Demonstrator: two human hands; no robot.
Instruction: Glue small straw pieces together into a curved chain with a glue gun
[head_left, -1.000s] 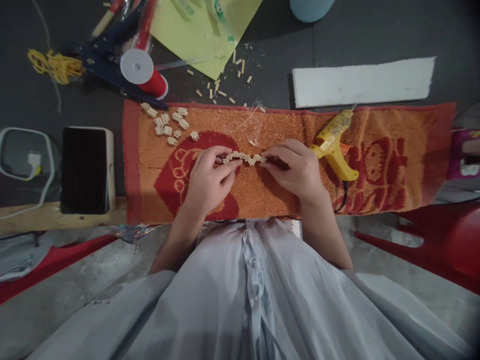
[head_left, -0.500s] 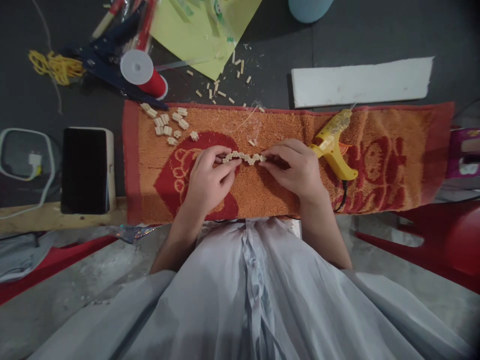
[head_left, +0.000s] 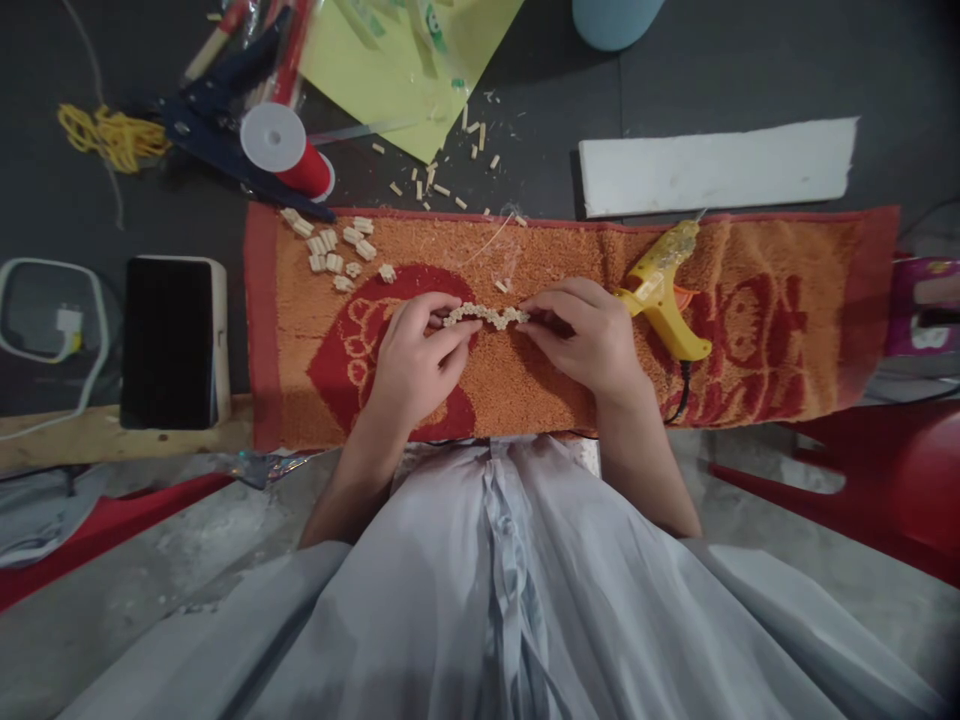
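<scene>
Between my two hands stretches a wavy strip of small pale wooden stick pieces (head_left: 493,316), joined side by side. My left hand (head_left: 421,345) pinches its left end between thumb and fingers. At the right end, my right hand (head_left: 581,330) closes its fingertips on the same strip. Beneath both lies an orange and red towel (head_left: 540,390). Just right of my right hand rests a yellow glue gun (head_left: 667,300), its nozzle pointing away from me. Several small bundles of pale sticks (head_left: 330,245) lie on the towel's upper left.
Loose stick bits (head_left: 431,185) lie beyond the towel near a yellow-green sheet (head_left: 405,90). A red thread spool (head_left: 289,150) and yellow string (head_left: 112,135) are at the back left. A black-screened device (head_left: 172,340) stands left, a white slab (head_left: 712,170) at the back right.
The whole view has shifted very slightly. Both hands keep hold of the strip in nearly the same position.
</scene>
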